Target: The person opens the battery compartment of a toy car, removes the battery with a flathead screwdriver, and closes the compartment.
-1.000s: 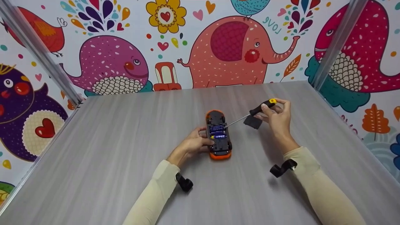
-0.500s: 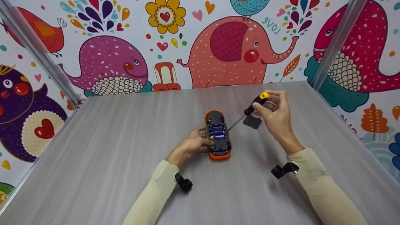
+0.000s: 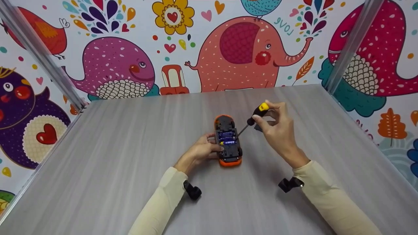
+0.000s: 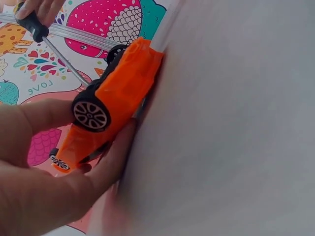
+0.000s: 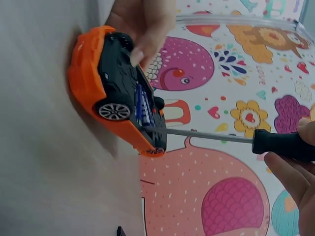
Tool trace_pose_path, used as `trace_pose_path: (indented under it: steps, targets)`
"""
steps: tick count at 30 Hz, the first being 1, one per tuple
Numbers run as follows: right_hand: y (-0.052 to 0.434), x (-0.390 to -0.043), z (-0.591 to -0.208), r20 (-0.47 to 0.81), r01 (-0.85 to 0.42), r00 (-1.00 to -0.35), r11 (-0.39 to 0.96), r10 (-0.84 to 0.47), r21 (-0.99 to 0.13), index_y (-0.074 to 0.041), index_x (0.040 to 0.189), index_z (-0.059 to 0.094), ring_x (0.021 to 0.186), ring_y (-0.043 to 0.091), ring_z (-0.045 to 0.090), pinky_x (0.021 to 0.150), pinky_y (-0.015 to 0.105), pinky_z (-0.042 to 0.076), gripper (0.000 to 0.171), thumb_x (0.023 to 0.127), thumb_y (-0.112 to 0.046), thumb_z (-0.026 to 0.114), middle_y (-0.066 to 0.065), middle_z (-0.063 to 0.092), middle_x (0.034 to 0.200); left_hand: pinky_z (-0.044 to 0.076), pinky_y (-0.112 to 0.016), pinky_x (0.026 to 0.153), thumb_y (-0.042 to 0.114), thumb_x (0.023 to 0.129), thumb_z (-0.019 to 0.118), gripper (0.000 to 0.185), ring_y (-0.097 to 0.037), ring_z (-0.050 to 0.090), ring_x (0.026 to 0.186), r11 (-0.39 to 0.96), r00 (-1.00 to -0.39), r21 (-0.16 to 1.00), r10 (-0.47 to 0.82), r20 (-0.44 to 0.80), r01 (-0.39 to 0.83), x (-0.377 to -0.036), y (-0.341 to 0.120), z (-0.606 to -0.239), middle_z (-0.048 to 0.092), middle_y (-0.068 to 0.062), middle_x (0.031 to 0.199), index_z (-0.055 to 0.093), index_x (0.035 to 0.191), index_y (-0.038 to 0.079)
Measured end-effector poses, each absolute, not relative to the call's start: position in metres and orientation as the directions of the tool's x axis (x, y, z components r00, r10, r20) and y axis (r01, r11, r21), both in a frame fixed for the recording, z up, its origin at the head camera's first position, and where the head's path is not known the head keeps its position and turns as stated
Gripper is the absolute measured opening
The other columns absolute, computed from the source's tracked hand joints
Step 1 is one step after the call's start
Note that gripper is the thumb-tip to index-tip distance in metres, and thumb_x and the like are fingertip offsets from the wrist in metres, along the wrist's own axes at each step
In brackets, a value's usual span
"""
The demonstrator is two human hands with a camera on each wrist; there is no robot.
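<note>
An orange toy car (image 3: 231, 151) lies upside down on the table, its black underside facing up. Blue batteries (image 3: 227, 134) sit side by side in its uncovered battery compartment. My left hand (image 3: 201, 149) grips the car from the left, thumb on the underside and fingers along the orange body (image 4: 129, 78). In my right hand (image 3: 280, 132) is a screwdriver (image 3: 257, 114) with a black and yellow handle, pinched between thumb and fingers. Its metal shaft (image 5: 211, 134) slants down to the compartment's right edge, beside the batteries. A dark battery cover (image 3: 258, 127) shows partly behind the right hand.
The grey wood-grain table (image 3: 117, 156) spreads around the car. Printed cartoon panels (image 3: 241, 55) stand along its back and sides, with metal posts (image 3: 354, 45) at the corners. A black camera mount (image 3: 192, 190) sits on each wrist.
My right hand has moved left, bringing the screwdriver to a steeper angle, its tip now at the compartment's right edge. The battery cover has become mostly hidden. The left hand and car stay put.
</note>
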State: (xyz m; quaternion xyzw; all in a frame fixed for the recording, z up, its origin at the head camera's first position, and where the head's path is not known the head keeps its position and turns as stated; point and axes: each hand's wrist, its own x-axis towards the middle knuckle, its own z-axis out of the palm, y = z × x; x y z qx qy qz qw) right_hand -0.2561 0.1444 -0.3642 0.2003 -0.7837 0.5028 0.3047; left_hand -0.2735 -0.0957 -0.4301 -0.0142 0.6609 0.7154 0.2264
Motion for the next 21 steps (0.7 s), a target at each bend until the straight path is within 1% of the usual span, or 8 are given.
trace_pose_path:
  steps: [3, 4, 5, 10, 12, 16, 21]
  targets:
    - [0.1391, -0.2515, -0.3649, 0.734, -0.684, -0.677, 0.414, -0.054, -0.601, 0.007, 0.123, 0.048, 0.097, 0.02, 0.071, 0.076, 0.013, 0.056, 0.048, 0.085, -0.002, 0.076, 0.021, 0.06, 0.117, 0.057, -0.042, 0.094, -0.011, 0.085, 0.06, 0.077, -0.029, 0.065, 0.114, -0.026, -0.897, 0.938, 0.303, -0.322, -0.346, -0.2729, -0.0957, -0.4299, 0.052, -0.025, 0.139, 0.024, 0.152, 0.002]
    - [0.138, -0.2505, -0.3648, 0.744, -0.697, -0.665, 0.407, -0.059, -0.591, 0.008, 0.123, 0.048, 0.097, 0.022, 0.071, 0.076, 0.013, 0.056, 0.048, 0.085, 0.0, 0.076, 0.022, 0.06, 0.116, 0.057, -0.042, 0.094, -0.011, 0.085, 0.06, 0.077, -0.029, 0.065, 0.115, -0.027, -0.897, 0.938, 0.304, -0.322, -0.346, -0.2728, -0.0958, -0.4298, 0.052, -0.024, 0.139, 0.024, 0.152, 0.002]
    - [0.1372, -0.2499, -0.3649, 0.747, -0.701, -0.663, 0.399, -0.06, -0.591, 0.008, 0.123, 0.048, 0.097, 0.02, 0.071, 0.076, 0.013, 0.056, 0.048, 0.085, 0.001, 0.076, 0.022, 0.059, 0.116, 0.057, -0.042, 0.094, -0.011, 0.085, 0.06, 0.077, -0.029, 0.065, 0.115, -0.027, -0.896, 0.937, 0.303, -0.324, -0.348, -0.2725, -0.0958, -0.4297, 0.052, -0.024, 0.139, 0.024, 0.152, 0.002]
    - [0.1368, -0.249, -0.364, 0.717, -0.669, -0.697, 0.382, -0.025, -0.638, 0.008, 0.125, 0.048, 0.096, -0.003, 0.065, 0.074, 0.011, 0.056, 0.048, 0.086, 0.001, 0.075, 0.019, 0.06, 0.116, 0.057, -0.042, 0.094, -0.011, 0.085, 0.06, 0.078, -0.029, 0.065, 0.115, -0.023, -0.894, 0.936, 0.306, -0.327, -0.35, -0.2719, -0.0955, -0.429, 0.052, -0.024, 0.141, 0.024, 0.153, 0.003]
    - [0.1371, -0.2493, -0.3635, 0.71, -0.662, -0.704, 0.382, -0.019, -0.645, 0.007, 0.125, 0.048, 0.096, -0.008, 0.063, 0.074, 0.012, 0.056, 0.048, 0.086, 0.001, 0.075, 0.019, 0.059, 0.117, 0.057, -0.041, 0.094, -0.011, 0.085, 0.06, 0.078, -0.029, 0.065, 0.115, -0.016, -0.894, 0.937, 0.306, -0.327, -0.349, -0.2719, -0.0955, -0.4282, 0.052, -0.024, 0.141, 0.024, 0.153, 0.003]
    - [0.1387, -0.252, -0.3633, 0.703, -0.653, -0.711, 0.372, -0.002, -0.66, 0.008, 0.125, 0.047, 0.094, -0.008, 0.063, 0.073, 0.013, 0.057, 0.048, 0.086, -0.001, 0.075, 0.02, 0.06, 0.117, 0.058, -0.04, 0.092, -0.01, 0.085, 0.062, 0.077, -0.028, 0.065, 0.114, -0.008, -0.895, 0.938, 0.301, -0.328, -0.346, -0.272, -0.0956, -0.4268, 0.052, -0.023, 0.14, 0.025, 0.152, 0.003]
    - [0.1436, -0.2578, -0.3647, 0.634, -0.592, -0.772, 0.313, 0.042, -0.742, 0.006, 0.123, 0.046, 0.089, -0.003, 0.066, 0.073, 0.014, 0.057, 0.046, 0.087, -0.001, 0.074, 0.017, 0.062, 0.115, 0.059, -0.041, 0.09, -0.011, 0.085, 0.059, 0.077, -0.028, 0.066, 0.109, -0.023, -0.893, 0.936, 0.308, -0.328, -0.352, -0.2725, -0.0956, -0.4275, 0.053, -0.024, 0.136, 0.023, 0.152, 0.001]
